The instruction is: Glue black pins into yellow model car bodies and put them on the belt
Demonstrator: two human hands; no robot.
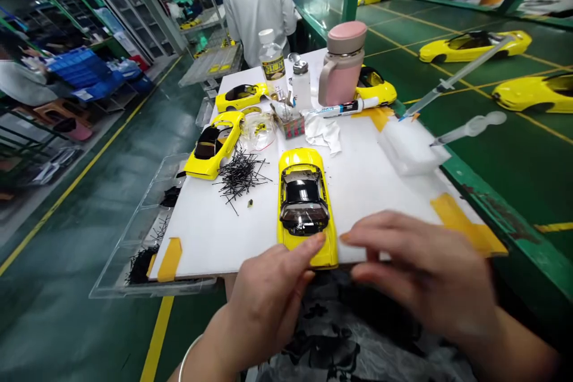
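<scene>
A yellow model car body (329, 248) with a black roof lies on the white work board, near its front edge. My left hand (268, 295) grips the near end of this car, one finger over the yellow panel and another fingertip below its edge. My right hand (416, 268) is just right of the car, slightly blurred, with thumb and fingers apart and nothing visible between them. Left of the car lies a pile of thin black sticks (242, 174), with a tiny dark piece (250, 203) near it.
More yellow car bodies (215, 146) stand at the board's left. Behind are a pink mug (344, 68), clear bottle (272, 62), white dispenser bottle (301, 86), glue tube (344, 108) and crumpled tissue (324, 134). Syringes (452, 83) stand in a white foam block (409, 146). A person (257, 0) stands beyond.
</scene>
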